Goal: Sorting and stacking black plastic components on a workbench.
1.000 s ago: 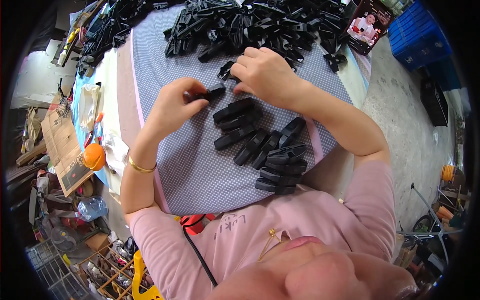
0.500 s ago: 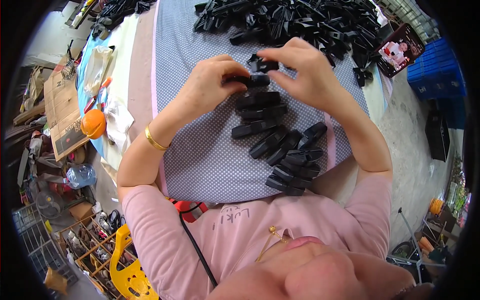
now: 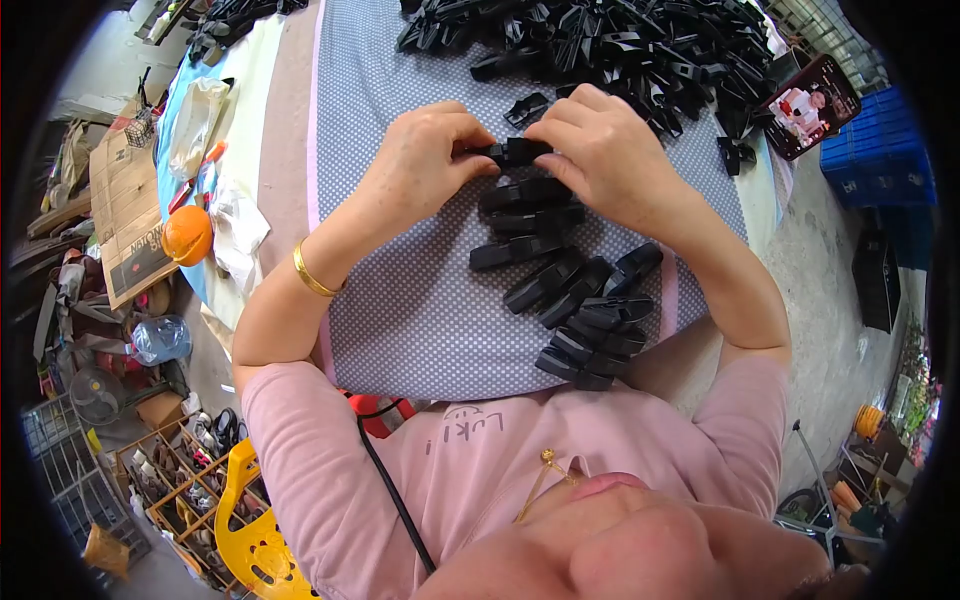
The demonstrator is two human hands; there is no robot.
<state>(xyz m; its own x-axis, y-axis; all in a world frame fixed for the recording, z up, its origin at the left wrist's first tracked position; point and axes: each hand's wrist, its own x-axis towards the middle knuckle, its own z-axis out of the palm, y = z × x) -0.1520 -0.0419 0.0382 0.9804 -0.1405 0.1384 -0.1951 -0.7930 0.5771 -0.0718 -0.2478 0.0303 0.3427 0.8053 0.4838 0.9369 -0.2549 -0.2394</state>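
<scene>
Over a grey dotted cloth (image 3: 400,340), my left hand (image 3: 425,160) and my right hand (image 3: 605,150) meet at one dark plastic piece (image 3: 518,152). Each hand pinches an end of it between thumb and fingers; its exact kind is not clear. Just beyond my fingertips lies a loose black part (image 3: 527,110). On my side of the hands, several similar black pieces (image 3: 530,222) lie side by side, in a curving line that ends in a small cluster (image 3: 600,335) by the table's near edge.
A large heap of black parts (image 3: 590,45) covers the far side. At the right edge leans a phone (image 3: 812,107), with blue crates (image 3: 880,150) beyond it. To the left are an orange round object (image 3: 187,236), a white plastic bag (image 3: 238,230) and cardboard (image 3: 125,220).
My right hand has come down and closer to my left. The small black part it pinched separately now meets the piece in my left hand. The row of pieces stays in place.
</scene>
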